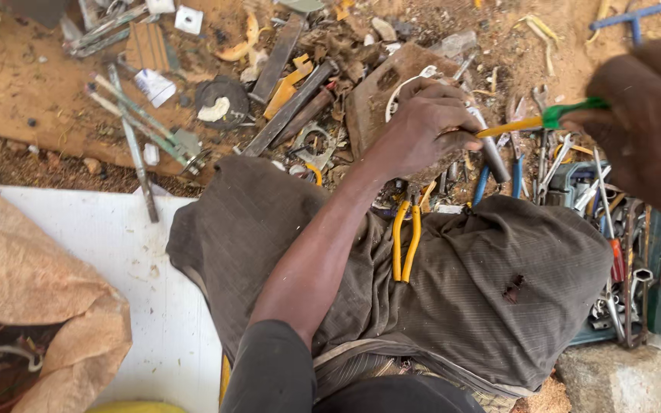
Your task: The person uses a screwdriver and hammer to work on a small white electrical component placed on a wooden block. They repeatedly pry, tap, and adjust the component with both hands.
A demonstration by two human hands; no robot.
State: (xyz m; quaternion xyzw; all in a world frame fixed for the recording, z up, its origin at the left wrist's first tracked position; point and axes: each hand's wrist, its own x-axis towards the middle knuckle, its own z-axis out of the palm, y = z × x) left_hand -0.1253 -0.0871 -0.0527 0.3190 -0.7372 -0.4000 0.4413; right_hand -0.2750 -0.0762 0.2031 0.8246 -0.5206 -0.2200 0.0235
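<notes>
My left hand [424,126] reaches forward over my knees and is closed around a small part, hidden in the fingers, just above a grey metal tube [493,153]. My right hand [646,115] at the right edge grips a screwdriver with a green and yellow handle [538,121]; its tip points left into my left hand's fingers. Yellow-handled pliers [405,241] lie on my lap, on the brown trousers [453,283].
Scrap metal strips [288,107], a rusty plate [380,95] and debris litter the sandy ground ahead. A heap of tools in a box [606,229] sits at the right. A white board [116,260] and a brown sack [24,298] lie at the left.
</notes>
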